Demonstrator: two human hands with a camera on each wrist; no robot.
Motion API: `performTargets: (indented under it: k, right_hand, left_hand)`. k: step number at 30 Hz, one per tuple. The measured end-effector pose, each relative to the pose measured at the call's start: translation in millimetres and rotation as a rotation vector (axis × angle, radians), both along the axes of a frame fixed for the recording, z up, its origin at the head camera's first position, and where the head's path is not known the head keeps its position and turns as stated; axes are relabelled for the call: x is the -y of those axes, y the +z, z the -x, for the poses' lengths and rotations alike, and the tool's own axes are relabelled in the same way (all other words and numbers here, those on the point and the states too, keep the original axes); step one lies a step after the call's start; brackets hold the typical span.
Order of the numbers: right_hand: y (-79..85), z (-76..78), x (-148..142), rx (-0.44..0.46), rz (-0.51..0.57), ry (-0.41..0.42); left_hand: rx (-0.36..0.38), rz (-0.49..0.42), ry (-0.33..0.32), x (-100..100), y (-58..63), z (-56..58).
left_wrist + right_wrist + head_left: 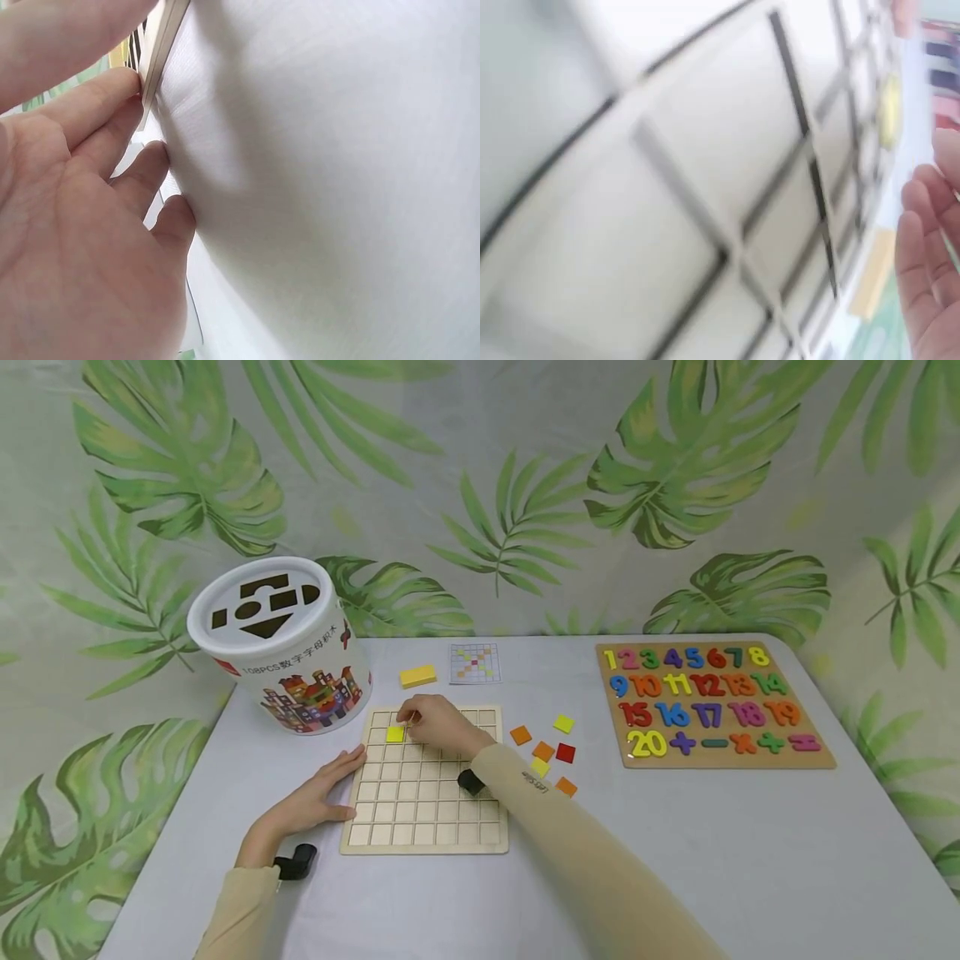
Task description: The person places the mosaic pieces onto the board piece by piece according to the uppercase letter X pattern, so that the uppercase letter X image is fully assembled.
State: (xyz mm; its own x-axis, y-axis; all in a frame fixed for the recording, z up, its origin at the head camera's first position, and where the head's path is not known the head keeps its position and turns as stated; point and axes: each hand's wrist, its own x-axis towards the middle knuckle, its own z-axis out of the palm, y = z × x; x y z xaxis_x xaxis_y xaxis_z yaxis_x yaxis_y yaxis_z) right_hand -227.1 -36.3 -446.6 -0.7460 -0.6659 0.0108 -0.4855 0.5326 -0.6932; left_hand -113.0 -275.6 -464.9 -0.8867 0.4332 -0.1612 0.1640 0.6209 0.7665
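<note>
A square wooden grid board (426,850) lies flat on the table. One yellow tile (395,734) sits in a cell near its upper left corner. My right hand (442,727) hovers over the upper part of the board, fingertips just beside that tile, fingers bent loosely. No tile shows between the fingers (911,255) in the blurred right wrist view. My left hand (307,802) rests at the board's left edge, with fingers and thumb spread and touching it. In the left wrist view, fingertips meet the side of the board (161,49).
Several loose orange, yellow and red tiles (566,752) lie right of the board. Behind it are a yellow block (417,676) and a printed pattern card (475,663). A large white bucket (300,652) stands at the back left, a number puzzle board (720,760) at the back right.
</note>
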Motion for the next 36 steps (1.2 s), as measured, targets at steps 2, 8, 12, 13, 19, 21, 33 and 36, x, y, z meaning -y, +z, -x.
performTargets:
  k: [2, 8, 12, 13, 19, 21, 33, 36]
  right_hand:
    - [5.7, -0.8, -18.8, 0.013, 0.054, -0.010]
    - [7.5, -3.4, -99.0, 0.000, 0.165, -0.082]
    - [1.9, -9.5, -155.0, -0.002, 0.128, -0.192]
    - [-0.3, -10.9, -166.7, -0.001, 0.105, -0.225]
    - [-10.9, -19.4, -212.1, 0.039, 0.049, -0.322]
    - [-13.7, -22.2, -216.7, 0.046, 0.051, -0.310]
    - [-25.1, -28.5, -202.1, 0.023, 0.031, -0.085]
    - [-25.0, -27.6, -199.3, 0.006, 0.006, -0.074]
  left_hand:
    - [0.001, -0.002, 0.003, -0.3, -0.2, 0.2]
    - [0.011, -0.007, 0.005, 0.3, -3.8, 0.4]
    - [0.018, -0.003, 0.009, 1.2, -5.8, 0.1]
    - [0.020, -0.004, 0.010, 1.4, -6.0, 0.1]
    - [0.030, -0.013, 0.016, 0.7, -5.6, 0.5]
    - [0.023, -0.014, 0.012, 0.2, -5.4, 0.8]
    - [0.010, -0.011, 0.014, 0.4, -7.3, 1.3]
    - [0.020, -0.010, 0.022, 0.9, -7.8, 1.2]
